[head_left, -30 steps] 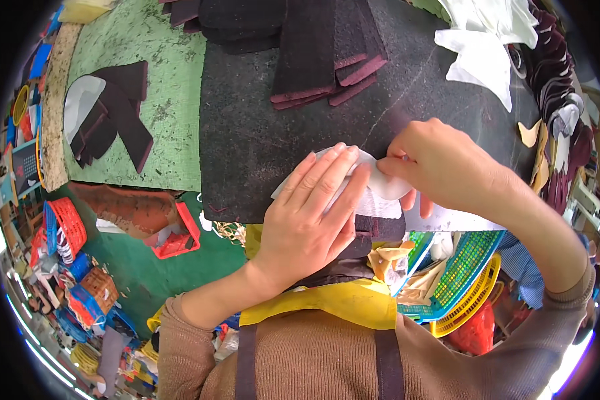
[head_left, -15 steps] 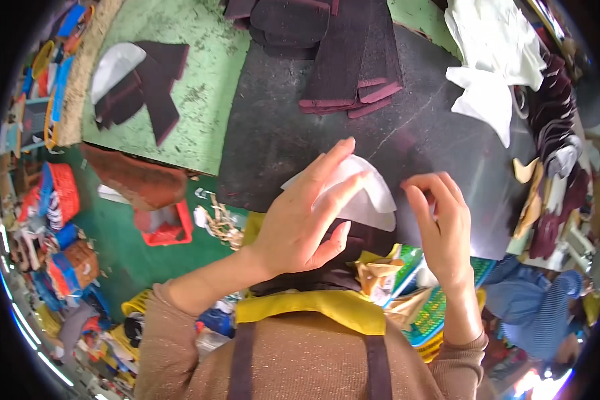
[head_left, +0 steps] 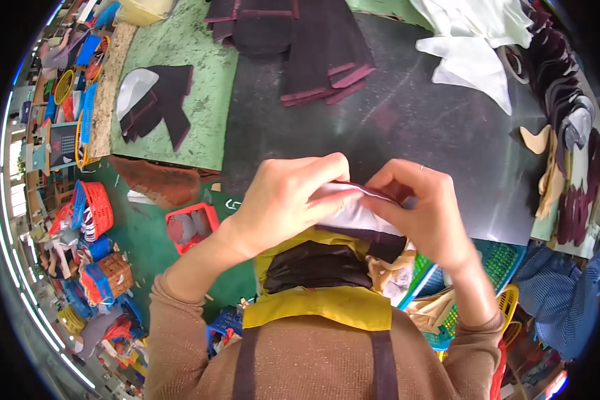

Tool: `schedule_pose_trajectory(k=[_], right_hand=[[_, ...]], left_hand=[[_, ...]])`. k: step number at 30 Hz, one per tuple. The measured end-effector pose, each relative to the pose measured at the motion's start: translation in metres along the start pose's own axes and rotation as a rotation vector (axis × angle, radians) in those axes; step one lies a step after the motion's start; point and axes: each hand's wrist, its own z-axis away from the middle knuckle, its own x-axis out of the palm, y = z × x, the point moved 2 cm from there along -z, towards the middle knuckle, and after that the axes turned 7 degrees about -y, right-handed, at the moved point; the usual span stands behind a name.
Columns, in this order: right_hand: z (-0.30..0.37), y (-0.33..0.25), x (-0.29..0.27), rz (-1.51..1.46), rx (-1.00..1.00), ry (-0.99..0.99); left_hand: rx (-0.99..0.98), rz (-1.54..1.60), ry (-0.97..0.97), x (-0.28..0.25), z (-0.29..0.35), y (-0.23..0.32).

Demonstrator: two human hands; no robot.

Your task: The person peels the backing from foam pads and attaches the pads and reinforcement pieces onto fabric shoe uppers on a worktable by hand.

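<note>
Between thumb and fingers of my left hand [head_left: 290, 193] is one end of a dark maroon fabric piece faced with a white curved piece [head_left: 363, 217]. My right hand [head_left: 423, 207] pinches the other end of its upper edge. That edge shows as a thin dark strip above the white, between the two hands. Below it, dark cloth hangs near the table's front edge, by my yellow-edged apron [head_left: 320, 308]. My fingertips partly hide how the layers meet.
Stacked dark cut pieces [head_left: 327, 57] lie farther back on the black table mat [head_left: 440, 147]. White pieces [head_left: 470, 67] are at the back right. On the green board [head_left: 210, 113] rests another dark-and-white set [head_left: 155, 103]. A red basket [head_left: 193, 228] is on the left.
My left hand, spread over the white piece before, is now closed on its edge. The right hand has moved left and grips the other end. The edge is now lifted and the view has shifted.
</note>
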Motion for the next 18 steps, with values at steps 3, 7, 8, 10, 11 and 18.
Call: schedule_pose_trajectory(k=[3,7,8,10,11,18], right_hand=[[0.023,0.000,-0.021,0.277,-0.257,0.280],[0.029,0.004,-0.050,0.291,-0.241,0.229],[0.027,0.003,-0.060,0.294,-0.273,0.172],[0.023,0.003,-0.078,0.290,-0.452,0.047],[0.025,0.003,-0.087,0.247,-0.464,0.044],[0.030,-0.002,-0.195,0.118,-0.044,0.616]], left_hand=[[0.151,-0.072,0.174,0.012,-0.023,0.025],[-0.091,0.067,0.023,0.020,-0.035,0.044],[-0.106,0.088,0.087,0.028,-0.035,0.050],[-0.222,0.311,0.082,0.022,-0.039,0.048],[-0.228,0.198,0.053,0.010,-0.033,0.044],[-0.417,-0.805,0.797,-0.239,0.062,-0.058]])
